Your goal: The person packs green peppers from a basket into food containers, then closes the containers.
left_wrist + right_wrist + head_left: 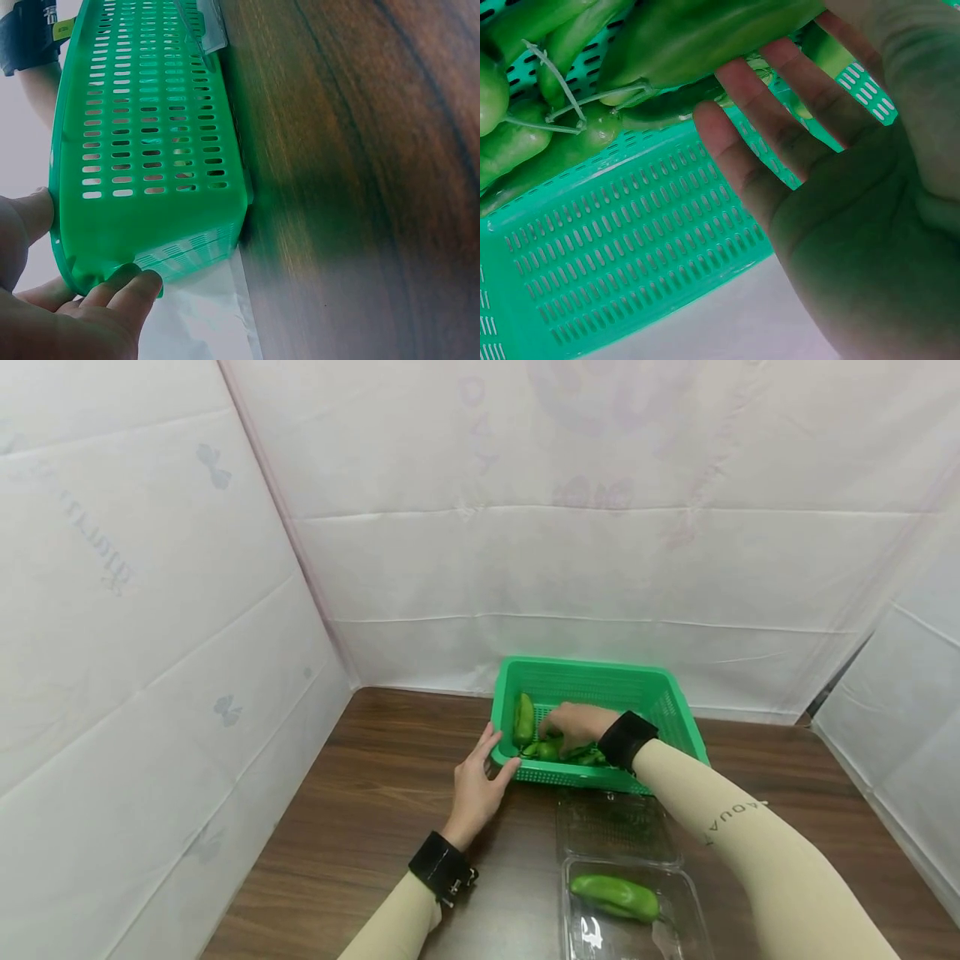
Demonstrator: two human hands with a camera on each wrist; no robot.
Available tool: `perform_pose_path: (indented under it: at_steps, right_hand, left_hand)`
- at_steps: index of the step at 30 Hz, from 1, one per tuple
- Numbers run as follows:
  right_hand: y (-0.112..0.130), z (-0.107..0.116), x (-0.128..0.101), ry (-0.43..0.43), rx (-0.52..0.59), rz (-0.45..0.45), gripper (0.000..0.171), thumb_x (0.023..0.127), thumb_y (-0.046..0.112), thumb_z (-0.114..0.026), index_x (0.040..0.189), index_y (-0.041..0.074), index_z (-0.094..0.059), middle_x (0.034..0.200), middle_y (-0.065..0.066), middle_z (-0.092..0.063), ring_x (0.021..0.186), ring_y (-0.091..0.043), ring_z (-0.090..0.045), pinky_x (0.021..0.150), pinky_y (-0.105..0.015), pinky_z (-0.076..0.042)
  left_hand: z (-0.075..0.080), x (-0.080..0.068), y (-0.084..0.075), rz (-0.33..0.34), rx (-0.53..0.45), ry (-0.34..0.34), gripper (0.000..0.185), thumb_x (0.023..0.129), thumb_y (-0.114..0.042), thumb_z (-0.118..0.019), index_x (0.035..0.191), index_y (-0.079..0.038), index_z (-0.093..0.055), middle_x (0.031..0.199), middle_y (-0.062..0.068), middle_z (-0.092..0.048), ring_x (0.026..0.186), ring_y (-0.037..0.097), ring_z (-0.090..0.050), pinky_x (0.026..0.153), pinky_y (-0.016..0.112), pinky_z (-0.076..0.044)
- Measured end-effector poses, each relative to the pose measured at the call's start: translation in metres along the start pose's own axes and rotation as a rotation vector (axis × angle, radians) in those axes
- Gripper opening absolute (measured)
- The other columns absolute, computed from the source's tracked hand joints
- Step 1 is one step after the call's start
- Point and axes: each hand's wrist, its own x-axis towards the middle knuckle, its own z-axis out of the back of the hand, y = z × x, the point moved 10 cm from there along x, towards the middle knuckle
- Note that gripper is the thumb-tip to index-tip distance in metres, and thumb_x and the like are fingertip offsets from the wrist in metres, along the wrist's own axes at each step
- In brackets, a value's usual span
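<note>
A green slotted basket [660,693] stands at the back of the brown table and holds several green peppers [523,718]. My left hand [480,777] grips the basket's near left corner, thumb over the rim. In the left wrist view that left hand [75,300] pinches the basket [150,142] at its corner. My right hand [573,724] reaches into the basket above the peppers. The right wrist view shows the right hand [840,187] with straight fingers [739,105], their tips against a large pepper [697,34]. No pepper is gripped.
A clear plastic clamshell box [675,935] lies open near the front edge with one green pepper [615,896] in its near half. White cloth walls close in the table [375,793] on the left, back and right.
</note>
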Motion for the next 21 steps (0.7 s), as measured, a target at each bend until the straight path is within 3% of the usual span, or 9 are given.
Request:
perform_pose_path:
  at_steps: [6,15,21]
  right_hand:
    - [-0.0017,0.0,-0.0018,-0.013,0.012,0.009,0.042,0.088,0.015,-0.084,0.127,0.01,-0.071,0.12,-0.01,-0.07,0.11,-0.029,-0.066,0.09,-0.043,-0.058]
    - [-0.0019,-0.0011,-0.0043,-0.017,0.02,0.018,0.039,0.089,0.015,-0.083,0.126,0.011,-0.072,0.119,-0.009,-0.07,0.11,-0.029,-0.066,0.09,-0.042,-0.057]
    - [0.0008,0.0027,-0.005,-0.022,0.026,0.021,0.039,0.088,0.014,-0.083,0.126,0.01,-0.072,0.12,-0.01,-0.07,0.11,-0.029,-0.066,0.091,-0.043,-0.057]
  left_hand:
    - [-0.0031,0.0001,0.0016,0.012,-0.01,0.015,0.058,0.097,-0.027,-0.074,0.146,-0.001,-0.056,0.159,0.013,-0.043,0.133,0.029,-0.054,0.098,0.04,-0.055]
    - [-0.0048,-0.0008,0.0041,0.042,-0.012,0.03,0.059,0.097,-0.028,-0.074,0.146,-0.001,-0.055,0.16,0.01,-0.042,0.134,0.025,-0.053,0.099,0.039,-0.054]
    - [-0.0043,-0.0001,-0.0003,0.008,0.047,0.012,0.058,0.097,-0.028,-0.074,0.146,-0.004,-0.056,0.159,0.013,-0.044,0.135,0.03,-0.053,0.102,0.046,-0.052]
